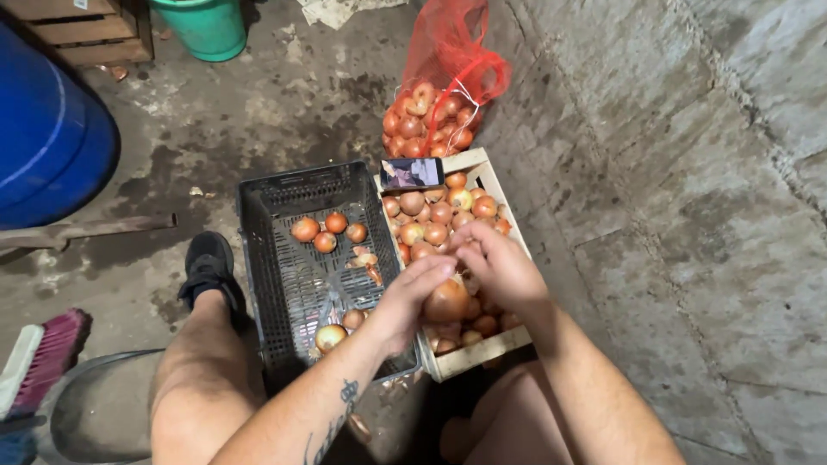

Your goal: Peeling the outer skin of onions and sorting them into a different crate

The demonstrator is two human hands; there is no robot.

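Observation:
My left hand (407, 301) cups a large brown onion (446, 301) from below and the left. My right hand (498, 265) rests on top of the same onion, fingers curled over it. Both hands hover over a wooden crate (482, 349) filled with several onions. Left of it stands a dark plastic crate (267, 224) holding several onions, some at its far end (327, 232) and two near its front (332, 336). Onion skins lie in it too.
A phone (412, 172) lies on the wooden crate's far edge. A red mesh sack of onions (435, 112) leans behind it. A blue barrel (47, 138), a green bucket (202, 26), a brush (39, 362) and my shoe (207, 267) are to the left. A stone wall is to the right.

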